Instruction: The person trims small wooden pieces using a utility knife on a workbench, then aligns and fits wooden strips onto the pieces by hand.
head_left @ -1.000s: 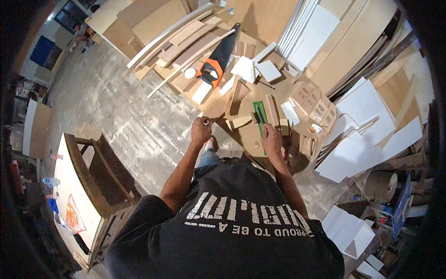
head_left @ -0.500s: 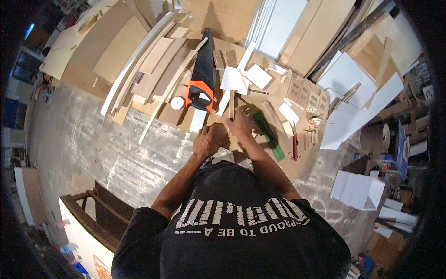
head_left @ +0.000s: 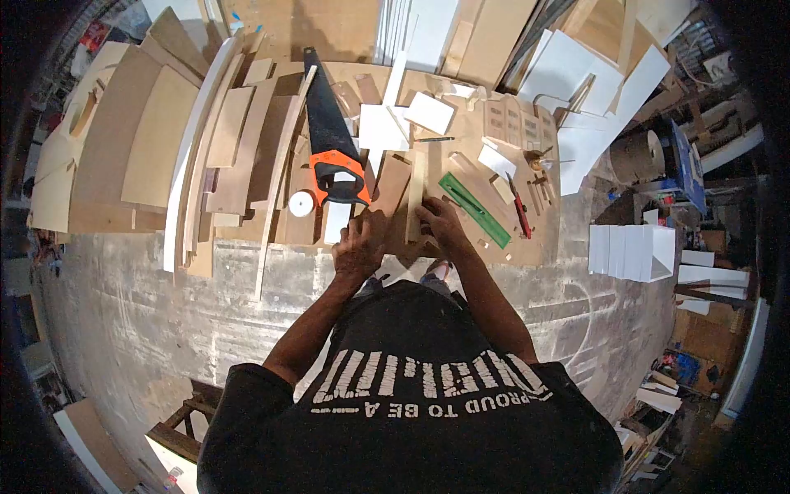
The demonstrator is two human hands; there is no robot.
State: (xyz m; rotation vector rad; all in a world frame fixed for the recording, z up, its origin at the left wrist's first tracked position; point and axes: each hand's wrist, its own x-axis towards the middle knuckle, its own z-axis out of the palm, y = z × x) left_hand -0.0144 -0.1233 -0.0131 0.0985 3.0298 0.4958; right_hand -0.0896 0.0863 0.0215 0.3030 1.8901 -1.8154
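Observation:
My left hand (head_left: 360, 244) is closed, its fingers curled at the lower end of a flat brown wooden board (head_left: 392, 183). Beside it, my right hand (head_left: 443, 222) grips the edge of a narrow pale wooden strip (head_left: 416, 191), which stands nearly upright in view. A handsaw (head_left: 332, 123) with an orange and black handle lies just beyond my left hand. To the right of my right hand is a green ruler-like strip (head_left: 476, 212), and past it a red-handled knife-like tool (head_left: 522, 211). Palms and some fingertips are hidden.
A white tape roll (head_left: 302, 203) sits left of the saw. Long wooden strips and panels (head_left: 234, 123) lean at the left. White pieces (head_left: 430, 113) and a pencil-like stick (head_left: 434, 139) lie ahead. White sheets (head_left: 568, 74) stand at the right; a white box (head_left: 632, 252) is on the floor.
The view has turned, so the bench items sit further left. My right hand has moved away from my left, and the brown board now shows between them. The green strip is more fully visible.

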